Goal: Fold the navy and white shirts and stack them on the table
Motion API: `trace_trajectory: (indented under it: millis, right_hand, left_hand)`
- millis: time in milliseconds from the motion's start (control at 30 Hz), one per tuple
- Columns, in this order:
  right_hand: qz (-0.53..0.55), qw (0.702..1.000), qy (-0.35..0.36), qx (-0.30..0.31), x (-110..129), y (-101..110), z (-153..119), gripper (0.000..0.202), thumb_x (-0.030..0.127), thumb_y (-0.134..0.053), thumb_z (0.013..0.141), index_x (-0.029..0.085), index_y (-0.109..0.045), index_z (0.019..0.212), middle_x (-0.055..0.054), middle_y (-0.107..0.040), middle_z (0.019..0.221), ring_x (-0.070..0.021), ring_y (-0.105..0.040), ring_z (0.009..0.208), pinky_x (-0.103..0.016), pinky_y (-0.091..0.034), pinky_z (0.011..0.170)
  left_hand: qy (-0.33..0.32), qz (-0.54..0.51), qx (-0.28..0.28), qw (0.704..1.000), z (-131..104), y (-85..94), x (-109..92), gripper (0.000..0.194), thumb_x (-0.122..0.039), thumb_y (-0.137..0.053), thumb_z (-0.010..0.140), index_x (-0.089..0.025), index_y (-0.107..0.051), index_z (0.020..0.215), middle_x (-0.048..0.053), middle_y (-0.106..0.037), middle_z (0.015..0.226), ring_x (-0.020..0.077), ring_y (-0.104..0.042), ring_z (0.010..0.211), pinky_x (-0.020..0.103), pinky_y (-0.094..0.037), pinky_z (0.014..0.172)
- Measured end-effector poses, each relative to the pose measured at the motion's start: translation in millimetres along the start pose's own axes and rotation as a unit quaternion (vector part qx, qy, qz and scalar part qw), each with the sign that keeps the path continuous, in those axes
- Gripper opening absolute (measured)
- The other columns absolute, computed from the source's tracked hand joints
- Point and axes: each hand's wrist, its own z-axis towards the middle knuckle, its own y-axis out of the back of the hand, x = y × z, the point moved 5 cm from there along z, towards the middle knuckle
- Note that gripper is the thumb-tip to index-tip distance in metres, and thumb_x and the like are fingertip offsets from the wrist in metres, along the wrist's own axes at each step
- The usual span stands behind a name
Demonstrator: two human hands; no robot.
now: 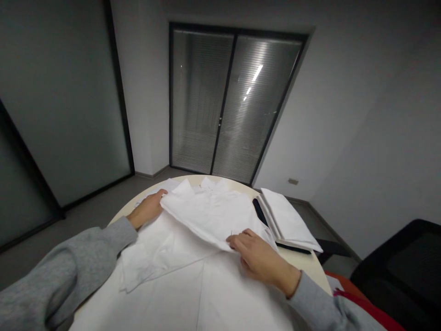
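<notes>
A white shirt lies spread over a round pale table, its collar near the far edge. On the left, my left hand pinches a corner of a raised flap of the shirt. My right hand has its fingers closed on the lower edge of that same flap, nearer the middle. The flap slants between both hands, lifted above the cloth below. A sleeve-like piece lies at the left under it. My right thumb is partly hidden.
At the table's right edge, folded white garments are stacked on a flat black object, jutting over the rim. A black chair stands at the right, near red cloth. Glass doors with blinds are beyond the table.
</notes>
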Motion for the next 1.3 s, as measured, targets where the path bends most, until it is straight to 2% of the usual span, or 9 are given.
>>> trace_trajectory:
  millis: [133,233,367,500,700,800,933,1167,1300]
  right_hand:
    - [0.036,0.998,-0.015,0.042,17.2,-19.8,-17.1,0.076,0.009,-0.056,0.078,0.029,-0.046,0.15,-0.006,-0.067,0.117,-0.0243,-0.06,0.109,-0.042,-0.039,0.1]
    - [0.037,0.998,-0.033,0.036,21.4,-21.8,-24.9,0.06,0.01,-0.056,0.085,0.037,-0.058,0.139,-0.003,-0.066,0.108,-0.0237,-0.058,0.105,-0.041,-0.038,0.096]
    - [0.029,0.992,-0.118,-0.039,12.4,-19.1,-33.6,0.035,0.012,-0.056,0.09,0.028,-0.069,0.118,-0.007,-0.064,0.116,-0.0262,-0.054,0.112,-0.043,-0.04,0.1]
    - [0.037,0.974,-0.194,-0.11,1.1,-17.0,-47.2,0.037,0.004,-0.047,0.09,0.021,-0.066,0.117,-0.014,-0.06,0.132,-0.0287,-0.053,0.124,-0.047,-0.043,0.105]
    - [0.141,0.983,-0.119,0.005,12.1,-22.2,-50.5,0.012,0.029,-0.062,0.094,0.024,-0.069,0.087,-0.002,-0.045,0.163,-0.0343,-0.025,0.157,-0.064,-0.008,0.127]
    - [0.158,0.97,-0.184,-0.031,-5.6,-25.1,-48.2,0.023,0.035,-0.055,0.1,0.024,-0.07,0.113,-0.007,-0.043,0.165,-0.0308,-0.032,0.155,-0.058,-0.018,0.127]
    - [0.161,0.955,-0.247,-0.041,-36.1,-37.1,-44.6,0.069,0.035,-0.061,0.095,0.015,-0.04,0.158,-0.018,-0.047,0.16,-0.0327,-0.043,0.146,-0.053,-0.031,0.121]
    - [0.172,0.951,-0.25,-0.065,-39.1,-20.0,-40.1,0.047,0.014,-0.058,0.089,0.022,-0.065,0.134,-0.005,-0.067,0.096,-0.0242,-0.061,0.093,-0.044,-0.045,0.094]
    - [0.144,0.953,-0.202,-0.176,-33.3,11.1,-49.5,0.024,0.024,-0.051,0.1,0.024,-0.072,0.11,-0.008,-0.066,0.104,-0.0266,-0.061,0.105,-0.047,-0.044,0.099]
  left_hand:
    - [-0.03,-0.023,0.037,0.999,1.4,-5.6,4.1,0.043,-0.029,-0.063,0.083,-0.026,-0.071,0.125,0.009,-0.072,0.126,0.0316,-0.066,0.121,0.038,-0.047,0.107]
    - [-0.015,-0.032,0.059,0.998,5.3,-7.2,8.9,0.044,-0.027,-0.064,0.075,-0.026,-0.077,0.117,0.008,-0.073,0.115,0.0319,-0.067,0.116,0.038,-0.048,0.107]
    - [-0.004,-0.036,0.06,0.998,14.1,-11.0,21.6,0.052,-0.022,-0.06,0.067,-0.024,-0.078,0.116,0.008,-0.072,0.112,0.0312,-0.065,0.118,0.038,-0.047,0.109]
    - [-0.033,-0.031,0.047,0.998,15.7,-19.8,33.2,0.057,-0.022,-0.056,0.067,-0.022,-0.076,0.121,0.008,-0.071,0.114,0.0296,-0.065,0.117,0.037,-0.047,0.11]
    - [-0.089,0.016,0.007,0.996,0.0,-25.7,33.8,0.061,-0.024,-0.05,0.075,-0.025,-0.069,0.133,0.004,-0.067,0.123,0.0258,-0.066,0.117,0.035,-0.052,0.104]
    - [-0.079,0.052,0.005,0.995,-7.2,-25.5,29.0,0.062,-0.022,-0.046,0.08,-0.026,-0.065,0.139,0.004,-0.065,0.13,0.0252,-0.066,0.119,0.034,-0.053,0.102]
    - [-0.069,0.088,0.01,0.994,-11.9,-25.1,23.4,0.061,-0.019,-0.04,0.086,-0.026,-0.061,0.143,0.005,-0.062,0.138,0.0247,-0.065,0.123,0.034,-0.053,0.1]
    - [-0.061,0.086,-0.005,0.994,-13.5,-23.5,22.5,0.061,-0.022,-0.047,0.083,-0.028,-0.063,0.142,0.003,-0.063,0.136,0.0246,-0.067,0.115,0.034,-0.054,0.098]
    - [-0.055,0.083,-0.006,0.995,-13.9,-22.6,22.4,0.062,-0.023,-0.049,0.082,-0.029,-0.063,0.142,0.003,-0.064,0.134,0.0245,-0.067,0.115,0.033,-0.055,0.097]
